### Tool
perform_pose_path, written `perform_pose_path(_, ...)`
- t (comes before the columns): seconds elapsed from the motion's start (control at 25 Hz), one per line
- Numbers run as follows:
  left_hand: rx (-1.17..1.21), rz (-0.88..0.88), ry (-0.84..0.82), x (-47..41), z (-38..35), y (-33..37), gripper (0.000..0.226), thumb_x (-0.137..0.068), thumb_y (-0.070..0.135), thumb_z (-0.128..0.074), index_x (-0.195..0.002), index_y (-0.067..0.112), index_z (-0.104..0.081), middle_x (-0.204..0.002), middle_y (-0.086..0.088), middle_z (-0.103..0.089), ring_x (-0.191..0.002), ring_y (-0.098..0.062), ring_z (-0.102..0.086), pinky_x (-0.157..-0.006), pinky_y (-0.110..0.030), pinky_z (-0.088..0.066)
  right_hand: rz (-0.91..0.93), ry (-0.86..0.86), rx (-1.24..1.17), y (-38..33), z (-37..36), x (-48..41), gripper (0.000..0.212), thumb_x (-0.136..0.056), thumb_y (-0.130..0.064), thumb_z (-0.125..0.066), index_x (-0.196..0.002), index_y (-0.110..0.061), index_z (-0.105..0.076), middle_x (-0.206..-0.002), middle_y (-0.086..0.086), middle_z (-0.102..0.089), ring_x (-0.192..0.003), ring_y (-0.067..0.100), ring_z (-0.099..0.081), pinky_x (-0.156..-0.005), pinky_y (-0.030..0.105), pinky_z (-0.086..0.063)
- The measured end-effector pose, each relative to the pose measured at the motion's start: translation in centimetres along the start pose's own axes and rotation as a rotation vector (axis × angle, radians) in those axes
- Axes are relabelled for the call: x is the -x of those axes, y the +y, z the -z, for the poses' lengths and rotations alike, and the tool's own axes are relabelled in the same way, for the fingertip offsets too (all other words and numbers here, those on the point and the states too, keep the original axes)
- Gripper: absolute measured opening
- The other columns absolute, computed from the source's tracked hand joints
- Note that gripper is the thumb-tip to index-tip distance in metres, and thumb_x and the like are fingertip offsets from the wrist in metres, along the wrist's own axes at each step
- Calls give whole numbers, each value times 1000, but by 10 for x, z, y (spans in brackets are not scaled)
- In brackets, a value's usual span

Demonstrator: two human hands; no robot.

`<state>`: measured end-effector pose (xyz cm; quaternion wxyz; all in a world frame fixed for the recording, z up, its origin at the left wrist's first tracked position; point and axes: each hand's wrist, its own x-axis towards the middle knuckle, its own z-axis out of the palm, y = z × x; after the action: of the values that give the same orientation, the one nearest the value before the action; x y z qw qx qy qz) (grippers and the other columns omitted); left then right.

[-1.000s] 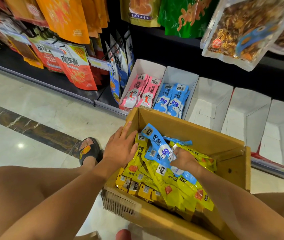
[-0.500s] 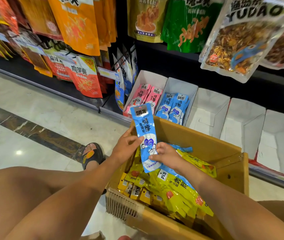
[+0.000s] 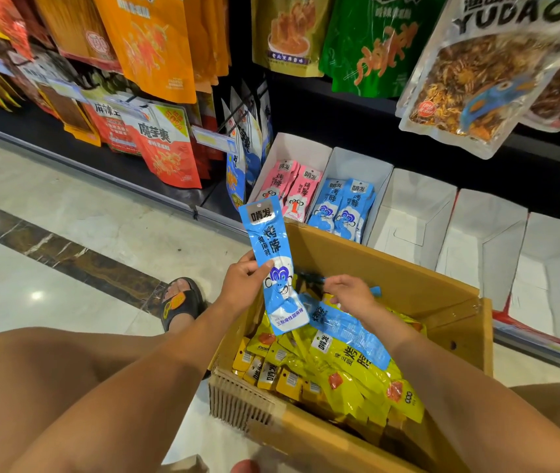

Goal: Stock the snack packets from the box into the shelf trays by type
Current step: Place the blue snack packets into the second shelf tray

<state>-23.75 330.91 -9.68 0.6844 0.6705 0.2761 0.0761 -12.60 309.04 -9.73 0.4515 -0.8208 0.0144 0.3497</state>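
- Progress small: pink tray [image 3: 292, 145] and blue tray [image 3: 360, 162], at centre, partly filled; yellow packets [image 3: 350, 380] fill box [image 3: 391, 268].
- The left hand [image 3: 242, 285] pinches blue packet [image 3: 271, 240]; right hand [image 3: 350, 295] grip unclear.

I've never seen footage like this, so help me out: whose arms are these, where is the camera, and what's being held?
There is no machine here. A person wears a wide-angle camera on the head, looking down at their own arms, and every picture is taken from there. In front of them, on a shop floor, stands a cardboard box full of yellow packets, with a few blue ones on top. The left hand pinches one blue packet, held upright at the box's edge. The right hand reaches into the box with curled fingers; whether it grips anything is unclear. Behind, white trays stand in a row: one holds pink packets, the next blue packets, where the held one likely belongs.
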Motion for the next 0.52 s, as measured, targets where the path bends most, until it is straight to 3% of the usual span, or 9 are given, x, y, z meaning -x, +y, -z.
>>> perform_pose_path(0.16,-7,-24,4,-1,-2,-2,24,-99,13,-65,-96,-7,-77,-139,2,-63,-104,4,-68,-84,-27,-60,-99,39,367,58,34,-28,25,-94,-18,-64,-118,-12,-66,-115,12,-69,-97,29,-68,-84,42,-58)
perform_pose_path(0.32,-20,-32,8,1,-3,-3,22,-99,15,-65,-95,-3,-77,-138,7,-61,-102,6,-69,-82,-33,-62,-74,-108,856,86,37,-21,61,-92,-30,-65,-148,-18,-43,-147,6,-50,-125,26,-56,-98,37,-50)
perform_pose_path(0.52,-25,-32,19,2,-4,-2,19,-98,17,-66,-93,3,-77,-141,4,-60,-102,5,-69,-83,-36,-63,-77,-164,1055,97,25,-16,77,-93,-38,-63,-155,-17,-24,-152,10,-37,-137,29,-44,-105,41,-46)
